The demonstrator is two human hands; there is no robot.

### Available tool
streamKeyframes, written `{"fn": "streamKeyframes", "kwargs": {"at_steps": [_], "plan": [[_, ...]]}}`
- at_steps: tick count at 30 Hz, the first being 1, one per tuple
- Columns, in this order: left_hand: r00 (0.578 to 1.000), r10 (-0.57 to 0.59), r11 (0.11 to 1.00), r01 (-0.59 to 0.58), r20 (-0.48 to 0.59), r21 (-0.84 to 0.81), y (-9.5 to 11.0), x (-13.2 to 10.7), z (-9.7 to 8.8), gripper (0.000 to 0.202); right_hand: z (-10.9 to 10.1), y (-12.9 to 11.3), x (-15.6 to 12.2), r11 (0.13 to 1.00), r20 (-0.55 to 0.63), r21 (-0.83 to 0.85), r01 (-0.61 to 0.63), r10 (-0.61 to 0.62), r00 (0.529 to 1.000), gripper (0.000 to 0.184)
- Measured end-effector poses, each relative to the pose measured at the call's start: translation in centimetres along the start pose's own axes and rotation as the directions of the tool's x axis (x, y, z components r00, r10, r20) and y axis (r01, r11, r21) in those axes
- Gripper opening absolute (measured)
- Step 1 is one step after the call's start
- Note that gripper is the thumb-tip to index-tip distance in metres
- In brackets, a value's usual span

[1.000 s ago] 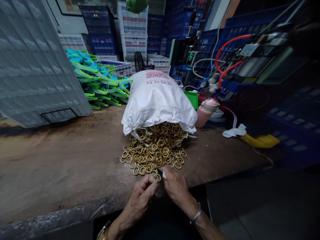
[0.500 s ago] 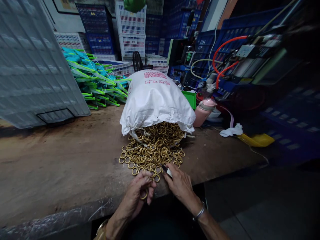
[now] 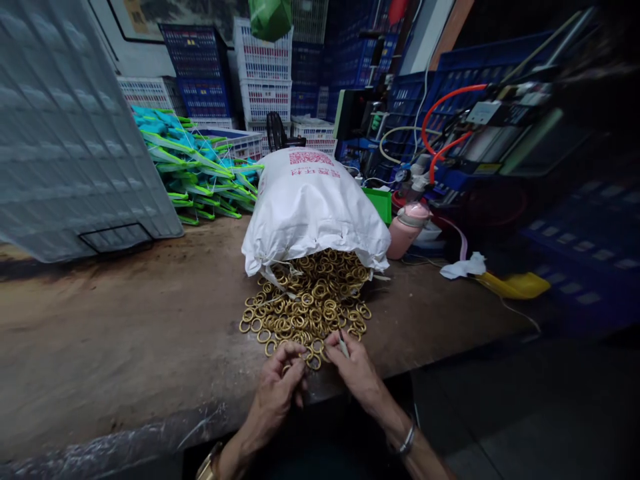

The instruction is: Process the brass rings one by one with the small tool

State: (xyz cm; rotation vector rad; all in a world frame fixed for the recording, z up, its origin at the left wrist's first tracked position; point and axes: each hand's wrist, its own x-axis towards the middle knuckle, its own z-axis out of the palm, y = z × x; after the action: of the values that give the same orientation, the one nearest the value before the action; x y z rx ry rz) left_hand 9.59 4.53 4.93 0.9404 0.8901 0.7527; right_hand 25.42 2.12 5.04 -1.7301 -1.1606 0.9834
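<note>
A white woven sack [image 3: 313, 203] lies on its side on the worn wooden bench [image 3: 125, 333], and several brass rings [image 3: 305, 307] spill from its mouth. My left hand [image 3: 280, 383] is curled at the near edge of the pile, its fingers pinched on a brass ring. My right hand [image 3: 355, 367] is closed around a small white tool, its tip pointing up at the rings. Both hands nearly touch each other at the bench's front edge.
A grey crate [image 3: 65, 133] leans at the left. Green and teal bags [image 3: 200, 173] are stacked behind. A pink bottle [image 3: 407, 227], a green box [image 3: 380, 200], a yellow scoop [image 3: 515, 285] and a machine with red hoses [image 3: 450, 120] stand at the right. Stacked blue and white crates [image 3: 260, 67] fill the back.
My left hand has lifted back to the pile's edge beside my right hand. My right hand has turned the white tool so that it points more upright.
</note>
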Motion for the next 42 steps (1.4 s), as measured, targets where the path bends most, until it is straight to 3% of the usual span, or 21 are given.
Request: {"fn": "streamKeyframes", "kwargs": {"at_steps": [2, 5, 8, 11, 13, 16, 19, 22, 24, 28, 31, 34, 37, 42], "plan": [[0.992, 0.118, 0.983, -0.112, -0.035, 0.147, 0.1, 0.0, 0.0, 0.030, 0.5, -0.7, -0.1, 0.980, 0.097, 0.183, -0.083, 0.066, 0.993, 0.010], [0.961, 0.275, 0.925, -0.274, 0.032, 0.263, 0.1, -0.1, 0.0, 0.021, 1.4, -1.4, -0.3, 0.905, 0.252, 0.352, -0.237, 0.152, 0.956, 0.010], [0.938, 0.331, 0.891, -0.346, 0.101, 0.292, -0.2, -0.2, -0.1, 0.017, 1.9, -1.7, -0.6, 0.838, 0.349, 0.426, -0.341, 0.196, 0.917, 0.013], [0.932, 0.341, 0.877, -0.362, 0.120, 0.317, -0.4, -0.1, -0.2, 0.015, 2.1, -1.6, -0.8, 0.835, 0.361, 0.420, -0.355, 0.205, 0.910, 0.019], [0.936, 0.331, 0.870, -0.351, 0.118, 0.347, -0.3, -0.1, -0.2, 0.016, 2.1, -1.5, -0.9, 0.887, 0.316, 0.363, -0.284, 0.170, 0.934, 0.025], [0.938, 0.334, 0.865, -0.342, 0.089, 0.368, -0.1, -0.2, -0.2, 0.016, 2.0, -1.3, -0.9, 0.974, 0.222, 0.214, -0.074, 0.025, 0.975, 0.030], [0.962, 0.271, 0.911, -0.270, 0.043, 0.312, 0.0, -0.2, -0.1, 0.017, 2.0, -1.3, -0.9, 0.992, 0.156, 0.102, 0.069, -0.084, 0.984, 0.028], [0.995, 0.077, 0.975, -0.088, 0.066, 0.203, 0.1, -0.2, -0.2, 0.024, 2.2, -1.4, -0.8, 0.993, 0.131, 0.083, 0.084, -0.094, 0.987, 0.028], [0.990, -0.042, 0.994, 0.028, 0.132, 0.104, 0.2, -0.2, -0.2, 0.029, 2.2, -1.5, -0.8, 0.992, 0.147, 0.109, 0.070, -0.085, 0.985, 0.029], [0.977, -0.114, 0.990, 0.128, 0.182, -0.067, 0.2, -0.3, -0.2, 0.030, 2.0, -1.1, -0.5, 0.987, 0.187, 0.157, 0.032, -0.061, 0.980, 0.034], [0.982, -0.131, 0.985, 0.144, 0.137, -0.094, 0.2, -0.4, -0.1, 0.030, 1.7, -0.7, -0.6, 0.996, 0.101, -0.001, 0.093, -0.093, 0.991, 0.031], [0.989, -0.105, 0.988, 0.115, 0.101, -0.099, 0.4, -0.5, 0.1, 0.033, 1.5, -0.2, -1.1, 0.939, 0.138, -0.248, 0.240, -0.211, 0.968, 0.015], [0.992, -0.087, 0.992, 0.095, 0.095, -0.089, 0.8, -0.6, 0.4, 0.036, 1.6, -0.1, -1.6, 0.848, 0.240, -0.398, 0.351, -0.274, 0.931, 0.020], [0.996, -0.059, 0.998, 0.060, 0.062, -0.007, 0.6, -0.5, 0.4, 0.038, 1.8, -0.5, -1.7, 0.776, 0.264, -0.503, 0.380, -0.281, 0.923, 0.025]]}}
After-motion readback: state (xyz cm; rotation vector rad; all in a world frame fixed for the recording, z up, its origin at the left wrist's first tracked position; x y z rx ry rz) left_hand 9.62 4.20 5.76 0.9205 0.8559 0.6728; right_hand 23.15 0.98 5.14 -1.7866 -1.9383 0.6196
